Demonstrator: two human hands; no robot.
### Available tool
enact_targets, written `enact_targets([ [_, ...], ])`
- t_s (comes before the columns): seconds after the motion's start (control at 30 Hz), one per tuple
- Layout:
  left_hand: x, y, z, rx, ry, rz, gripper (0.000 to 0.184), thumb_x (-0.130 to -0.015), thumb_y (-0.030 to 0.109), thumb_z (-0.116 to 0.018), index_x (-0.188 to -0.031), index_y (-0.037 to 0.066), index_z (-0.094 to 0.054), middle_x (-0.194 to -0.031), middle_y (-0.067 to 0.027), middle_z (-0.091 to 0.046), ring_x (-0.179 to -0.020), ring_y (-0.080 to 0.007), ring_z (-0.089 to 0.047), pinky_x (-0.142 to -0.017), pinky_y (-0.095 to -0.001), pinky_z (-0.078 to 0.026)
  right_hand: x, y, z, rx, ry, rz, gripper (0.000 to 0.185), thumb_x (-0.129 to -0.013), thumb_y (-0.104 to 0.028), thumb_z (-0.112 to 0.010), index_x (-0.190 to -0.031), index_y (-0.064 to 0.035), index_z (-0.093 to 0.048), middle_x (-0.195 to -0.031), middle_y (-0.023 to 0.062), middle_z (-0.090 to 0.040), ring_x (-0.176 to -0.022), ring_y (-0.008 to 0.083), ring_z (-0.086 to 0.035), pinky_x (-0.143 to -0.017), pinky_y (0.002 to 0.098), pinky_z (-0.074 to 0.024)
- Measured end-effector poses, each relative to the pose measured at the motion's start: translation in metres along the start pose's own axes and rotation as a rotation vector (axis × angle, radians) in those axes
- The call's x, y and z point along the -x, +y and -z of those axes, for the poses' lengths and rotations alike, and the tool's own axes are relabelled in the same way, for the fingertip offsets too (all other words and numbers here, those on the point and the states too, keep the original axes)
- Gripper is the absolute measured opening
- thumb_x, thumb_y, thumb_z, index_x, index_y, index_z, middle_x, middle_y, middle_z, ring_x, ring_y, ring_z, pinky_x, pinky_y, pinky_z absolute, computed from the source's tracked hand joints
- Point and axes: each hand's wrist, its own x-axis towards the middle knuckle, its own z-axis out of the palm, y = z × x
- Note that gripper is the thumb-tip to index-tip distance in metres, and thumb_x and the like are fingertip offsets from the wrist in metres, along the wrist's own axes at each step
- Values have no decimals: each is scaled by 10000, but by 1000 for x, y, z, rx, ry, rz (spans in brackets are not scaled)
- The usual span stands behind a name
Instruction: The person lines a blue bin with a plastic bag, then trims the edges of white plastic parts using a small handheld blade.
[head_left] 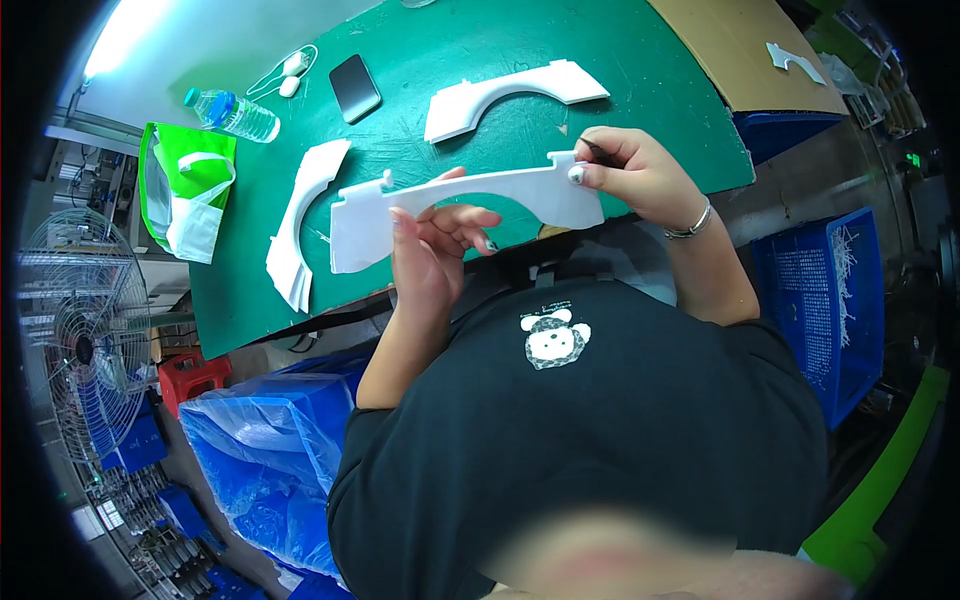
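Observation:
A white arched plastic part (465, 187) is held up just over the near edge of the green table. My left hand (432, 245) grips it left of its arch, thumb on the near face and the other fingers partly behind. At the part's right end, my right hand (645, 178) is closed, its thumb by the small tab there. A thin dark tool (597, 152) shows between its fingers; its exact kind is hidden. Stacks of similar white parts lie beyond, one stack (515, 95) at the back and another stack (300, 230) to the left.
On the green table (420, 50) are a phone (355, 88), a water bottle (235, 115), a white cable with plug (292, 75) and a green-white bag (190, 185). Cardboard (740, 50) lies at right. Blue crates (815, 310) and a plastic-lined blue bin (270, 440) flank me.

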Motion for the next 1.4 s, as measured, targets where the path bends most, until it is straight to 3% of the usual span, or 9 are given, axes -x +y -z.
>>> enact_targets([
  [0.13,7,-3,-5,34,-113,163,705,-1031,536,-237,-1288,-72,-482,-941,-218,-697,-684,-220,-656,-660,-322,-560,1,-1,-9,282,-60,82,196,-887,-182,-697,-921,5,-653,-863,-4,-615,-800,65,-520,-739,247,-444],
  [0.27,6,-2,-1,-29,-11,164,638,-1044,485,-269,-1228,-71,-521,-957,-231,-694,-688,-225,-665,-659,-331,-574,2,-2,-10,164,2,64,198,-904,-189,-669,-941,5,-673,-876,-3,-624,-790,66,-520,-736,246,-442],
  [0.33,4,0,7,28,86,87,616,-1046,476,-278,-1170,-61,-552,-971,-237,-693,-679,-234,-664,-660,-351,-576,4,-7,0,168,131,148,231,-953,-184,-579,-1020,18,-667,-794,-37,-517,-701,45,-450,-642,208,-378],
  [0.5,-3,4,16,192,69,31,627,-1047,484,-250,-1144,-44,-573,-974,-225,-698,-687,-247,-665,-663,-377,-573,8,-7,15,166,209,122,287,-983,-223,-521,-1110,-7,-661,-795,-40,-517,-615,0,-375,-538,147,-293],
  [0.7,-2,8,16,186,65,-22,632,-1045,494,-241,-1140,-31,-581,-976,-220,-698,-687,-239,-661,-661,-365,-569,7,0,4,205,273,141,221,-899,-190,-660,-1045,-27,-697,-797,-45,-552,-669,36,-433,-597,204,-378],
  [0.8,0,7,14,147,64,-44,622,-1046,490,-243,-1144,-26,-575,-967,-218,-698,-685,-234,-657,-658,-362,-568,10,-17,-7,505,165,138,197,-831,-166,-725,-995,-59,-718,-830,28,-596,-741,104,-553,-633,251,-428],
  [0.97,2,7,7,84,77,-54,587,-1050,469,-258,-1139,-26,-561,-957,-224,-693,-680,-224,-650,-651,-347,-564,0,-1,-18,610,115,325,160,-811,-86,-722,-960,-30,-715,-836,38,-578,-740,134,-536,-640,265,-424],
  [1.03,3,8,5,63,81,-53,572,-1052,455,-266,-1133,-28,-562,-951,-228,-692,-679,-224,-651,-649,-345,-563,-1,0,-19,669,105,367,142,-822,-130,-704,-916,-25,-701,-850,89,-622,-761,216,-597,-671,318,-476],
  [1.4,6,5,11,-87,104,-102,463,-1032,353,-335,-1082,-50,-558,-901,-245,-688,-672,-246,-653,-637,-343,-552,0,-6,-17,562,157,350,104,-820,-82,-724,-844,12,-686,-777,74,-621,-663,163,-571,-592,276,-455],
])
